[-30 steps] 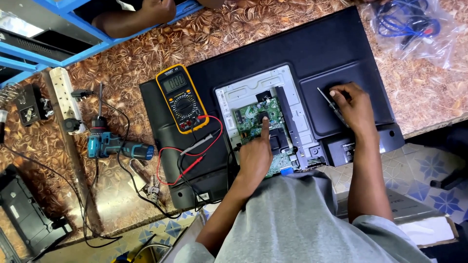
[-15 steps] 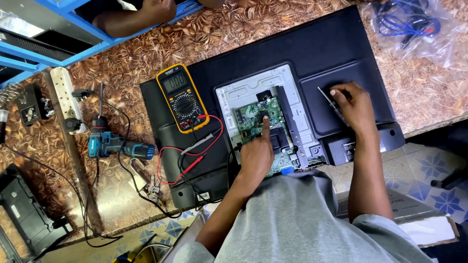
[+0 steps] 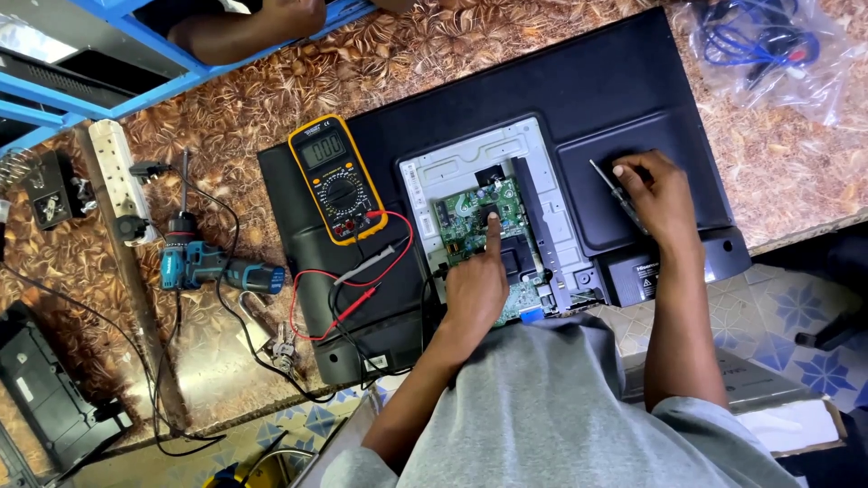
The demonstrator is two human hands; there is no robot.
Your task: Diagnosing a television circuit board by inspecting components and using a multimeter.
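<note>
Nothing has shifted: your left hand [image 3: 475, 289] still points one finger at the board [image 3: 479, 226]; your right hand [image 3: 665, 194] keeps gripping the screwdriver [image 3: 608, 183].

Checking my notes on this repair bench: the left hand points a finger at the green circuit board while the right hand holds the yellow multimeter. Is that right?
Not quite. In the head view the right hand holds a screwdriver, not the yellow multimeter, which lies untouched on the TV's back. The left hand does point at the green circuit board.

table: brown leaf-patterned top [image 3: 226, 361] | frame: blue metal [image 3: 54, 99] | floor: blue-flowered tiles [image 3: 796, 325]
</note>
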